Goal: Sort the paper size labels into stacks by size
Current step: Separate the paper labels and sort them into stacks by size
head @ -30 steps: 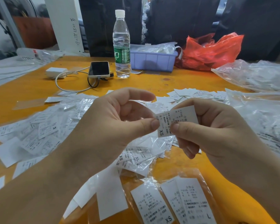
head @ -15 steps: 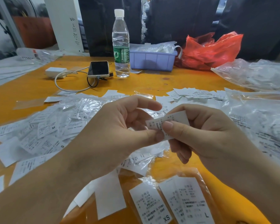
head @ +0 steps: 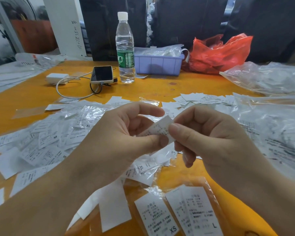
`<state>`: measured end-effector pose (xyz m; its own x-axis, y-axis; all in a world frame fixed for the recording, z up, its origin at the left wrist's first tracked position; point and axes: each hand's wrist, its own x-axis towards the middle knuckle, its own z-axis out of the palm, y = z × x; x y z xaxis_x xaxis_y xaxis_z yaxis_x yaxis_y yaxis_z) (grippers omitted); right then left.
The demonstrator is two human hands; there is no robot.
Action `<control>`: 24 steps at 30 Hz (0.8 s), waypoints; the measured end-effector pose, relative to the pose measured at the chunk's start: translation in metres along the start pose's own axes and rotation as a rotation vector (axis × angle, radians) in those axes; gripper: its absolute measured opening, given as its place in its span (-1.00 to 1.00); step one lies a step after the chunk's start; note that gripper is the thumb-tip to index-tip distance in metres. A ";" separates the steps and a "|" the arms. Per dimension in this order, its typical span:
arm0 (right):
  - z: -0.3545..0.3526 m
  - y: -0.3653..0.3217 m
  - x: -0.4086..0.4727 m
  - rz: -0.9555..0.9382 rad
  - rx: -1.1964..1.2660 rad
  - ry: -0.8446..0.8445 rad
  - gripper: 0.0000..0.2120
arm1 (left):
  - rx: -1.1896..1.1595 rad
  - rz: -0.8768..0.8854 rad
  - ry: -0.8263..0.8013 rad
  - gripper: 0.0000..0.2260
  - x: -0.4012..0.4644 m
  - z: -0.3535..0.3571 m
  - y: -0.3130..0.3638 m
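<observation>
Both hands pinch one small white printed paper label (head: 157,130) above the orange tabletop (head: 160,87), left hand (head: 119,142) and right hand (head: 209,138) at opposite ends, the white XS label stack (head: 157,217) lying toward the near edge.

We see the table (head: 143,89) with both hands above its centre, the left hand (head: 116,138) at nine o'clock of the right hand (head: 209,137), a label (head: 157,129) between them. Loose labels (head: 46,142) spread toward nine o'clock. At six o'clock lie the XS stack (head: 157,215) and, just right, the L stack (head: 199,212). At twelve o'clock stands a bottle (head: 125,48), a phone (head: 102,74) left of it, a bin (head: 158,63) right.
</observation>
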<state>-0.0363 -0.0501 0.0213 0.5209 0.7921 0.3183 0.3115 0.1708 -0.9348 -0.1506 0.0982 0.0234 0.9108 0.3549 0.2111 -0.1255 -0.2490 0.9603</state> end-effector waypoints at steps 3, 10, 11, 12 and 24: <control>-0.008 -0.003 0.004 -0.013 0.001 0.021 -0.89 | 0.002 -0.003 0.015 -0.61 0.000 0.001 0.000; -0.005 0.001 0.003 0.060 -0.009 -0.025 -0.90 | -0.004 0.010 0.008 -0.60 -0.002 0.002 0.001; -0.005 0.002 0.003 0.057 -0.004 -0.010 -0.91 | -0.009 0.011 0.007 -0.59 -0.002 0.002 0.001; -0.005 0.002 0.003 0.060 -0.002 -0.007 -0.91 | -0.010 0.012 0.006 -0.59 -0.002 0.002 0.001; -0.006 0.007 0.004 0.160 -0.045 -0.167 -0.82 | 0.073 0.005 0.069 -0.55 0.000 0.000 -0.006</control>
<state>-0.0269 -0.0497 0.0166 0.4288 0.8935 0.1330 0.2725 0.0124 -0.9621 -0.1500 0.0995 0.0176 0.8807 0.4139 0.2301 -0.0986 -0.3150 0.9440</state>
